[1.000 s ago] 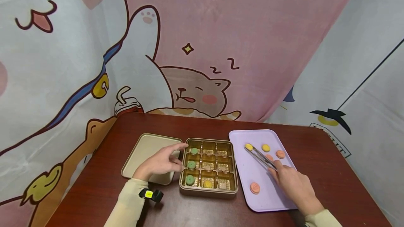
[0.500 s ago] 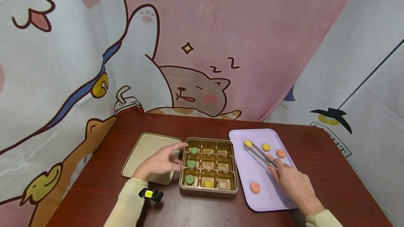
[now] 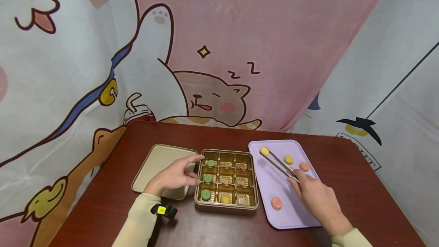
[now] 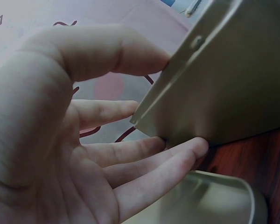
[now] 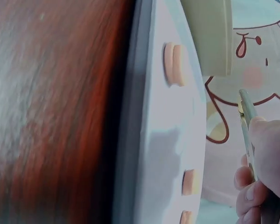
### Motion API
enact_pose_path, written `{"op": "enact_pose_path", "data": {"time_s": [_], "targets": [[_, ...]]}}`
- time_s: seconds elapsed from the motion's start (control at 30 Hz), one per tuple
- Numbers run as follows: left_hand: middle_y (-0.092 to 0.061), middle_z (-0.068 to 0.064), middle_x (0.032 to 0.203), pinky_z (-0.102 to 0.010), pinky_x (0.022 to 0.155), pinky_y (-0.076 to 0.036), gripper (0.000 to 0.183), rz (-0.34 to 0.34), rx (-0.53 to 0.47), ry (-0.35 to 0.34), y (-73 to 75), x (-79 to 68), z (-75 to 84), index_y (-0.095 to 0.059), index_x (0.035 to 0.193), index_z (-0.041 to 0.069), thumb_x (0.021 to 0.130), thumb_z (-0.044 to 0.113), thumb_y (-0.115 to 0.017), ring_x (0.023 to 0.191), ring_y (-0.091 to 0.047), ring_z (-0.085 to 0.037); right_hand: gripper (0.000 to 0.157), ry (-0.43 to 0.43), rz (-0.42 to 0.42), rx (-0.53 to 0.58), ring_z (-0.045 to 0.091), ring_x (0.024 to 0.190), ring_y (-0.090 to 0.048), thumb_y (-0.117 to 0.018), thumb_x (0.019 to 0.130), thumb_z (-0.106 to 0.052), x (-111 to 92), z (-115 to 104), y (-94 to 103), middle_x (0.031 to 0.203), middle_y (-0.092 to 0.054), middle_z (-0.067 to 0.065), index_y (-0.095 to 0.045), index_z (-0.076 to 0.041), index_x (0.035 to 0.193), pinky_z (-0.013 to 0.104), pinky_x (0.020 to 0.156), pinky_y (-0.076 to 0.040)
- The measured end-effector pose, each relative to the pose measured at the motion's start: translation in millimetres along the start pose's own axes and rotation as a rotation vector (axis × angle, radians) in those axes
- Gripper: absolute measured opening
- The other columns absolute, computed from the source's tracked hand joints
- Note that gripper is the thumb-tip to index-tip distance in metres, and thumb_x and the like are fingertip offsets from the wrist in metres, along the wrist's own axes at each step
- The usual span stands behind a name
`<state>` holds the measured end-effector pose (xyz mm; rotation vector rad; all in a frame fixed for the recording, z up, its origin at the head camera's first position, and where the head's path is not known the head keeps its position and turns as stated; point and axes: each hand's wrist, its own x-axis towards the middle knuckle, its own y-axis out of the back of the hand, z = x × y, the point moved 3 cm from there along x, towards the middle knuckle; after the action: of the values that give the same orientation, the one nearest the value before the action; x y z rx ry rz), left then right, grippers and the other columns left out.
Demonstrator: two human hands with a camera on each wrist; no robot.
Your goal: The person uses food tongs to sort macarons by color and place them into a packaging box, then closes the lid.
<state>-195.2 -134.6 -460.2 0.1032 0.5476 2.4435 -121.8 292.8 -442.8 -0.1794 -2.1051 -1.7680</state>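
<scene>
My right hand [image 3: 317, 197] grips metal tongs [image 3: 279, 164] over the lilac tray [image 3: 260, 174]. A yellow macaron [image 3: 264, 151] is pinched at the tongs' tips, above the tray's far left part. In the right wrist view the tongs [image 5: 248, 135] stand higher than the tray's surface. My left hand [image 3: 176, 176] touches the left side of a gold tin box [image 3: 226, 209], fingers spread and fairly straight. The left wrist view has the fingertips against the box wall [image 4: 210, 93]. Green macarons [image 3: 206, 194] fill the box's left column; another yellow macaron [image 3: 225, 199] sits in the front middle compartment.
On the tray lie a yellow macaron [image 3: 289, 159] and pink macarons [image 3: 276, 203], one partly hidden behind the tongs. The tin's lid [image 3: 161, 163] lies left of the box, partly under my left hand in the head view. A printed cloth [image 3: 291, 48] hangs behind the table.
My right hand has lifted the tongs with the yellow macaron and moved slightly left toward the tray's far left edge. My left hand has stayed at the box.
</scene>
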Motion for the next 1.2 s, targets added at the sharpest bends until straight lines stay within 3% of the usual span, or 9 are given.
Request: {"op": "enact_pose_path", "data": {"time_s": [0.2, 0.4, 0.6, 0.83, 0.97, 1.2], "targets": [[-0.039, -0.028, 0.161, -0.028, 0.084, -0.062, 0.085, 0.002, -0.002, 0.004, 0.1, -0.2, 0.5, -0.038, 0.162, 0.007, 0.087, 0.001, -0.077, 0.104, -0.074, -0.027, 0.029, 0.033, 0.015, -0.015, 0.026, 0.055, -0.061, -0.075, 0.097, -0.033, 1, -14, 6.2, 0.086, -0.071, 0.006, -0.061, -0.016, 0.117, 0.048, 0.038, -0.043], [-0.039, -0.027, 0.162, -0.028, 0.084, -0.062, 0.084, 0.003, -0.004, 0.002, -0.1, -0.1, 0.7, -0.038, 0.162, 0.007, 0.087, 0.001, -0.077, 0.104, -0.074, -0.027, 0.030, 0.141, 0.105, -0.007, 0.021, 0.045, -0.052, -0.080, 0.092, -0.030, 0, -28, 9.1, 0.071, -0.060, 0.000, -0.057, -0.017, 0.107, 0.043, 0.036, -0.038], [-0.038, -0.027, 0.162, -0.028, 0.084, -0.062, 0.084, 0.002, -0.005, 0.001, -0.4, -0.1, 0.9, -0.038, 0.161, 0.006, 0.087, 0.001, -0.077, 0.103, -0.074, -0.027, 0.028, 0.229, 0.137, -0.009, 0.018, 0.046, -0.052, -0.082, 0.089, -0.031, -4, -44, 9.3, 0.071, -0.061, -0.003, -0.062, -0.018, 0.103, 0.038, 0.037, -0.037], [-0.038, -0.028, 0.161, -0.028, 0.084, -0.062, 0.084, 0.001, 0.000, -0.003, -0.6, -0.3, 0.9, -0.038, 0.161, 0.006, 0.088, 0.002, -0.077, 0.104, -0.074, -0.028, 0.024, 0.300, 0.123, 0.015, 0.002, 0.050, -0.041, -0.080, 0.091, -0.036, -7, -60, 8.8, 0.066, -0.040, -0.021, -0.063, -0.022, 0.102, 0.029, 0.038, -0.032], [-0.039, -0.028, 0.161, -0.028, 0.084, -0.062, 0.084, 0.001, 0.003, -0.003, -0.9, -0.5, 1.3, -0.038, 0.162, 0.006, 0.088, 0.002, -0.078, 0.103, -0.074, -0.027, 0.020, 0.359, 0.141, 0.036, -0.001, 0.050, -0.040, -0.073, 0.098, -0.041, -8, -67, 9.8, 0.066, -0.038, -0.024, -0.064, -0.023, 0.101, 0.026, 0.038, -0.031], [-0.040, -0.028, 0.160, -0.028, 0.084, -0.062, 0.085, 0.003, 0.003, 0.004, -0.7, -0.7, 2.1, -0.037, 0.162, 0.006, 0.087, 0.002, -0.078, 0.103, -0.073, -0.027, 0.035, 0.444, 0.184, 0.012, 0.010, 0.047, -0.050, -0.053, 0.107, -0.053, -9, -75, 7.7, 0.065, -0.052, -0.012, -0.065, -0.020, 0.102, 0.030, 0.035, -0.032]]}}
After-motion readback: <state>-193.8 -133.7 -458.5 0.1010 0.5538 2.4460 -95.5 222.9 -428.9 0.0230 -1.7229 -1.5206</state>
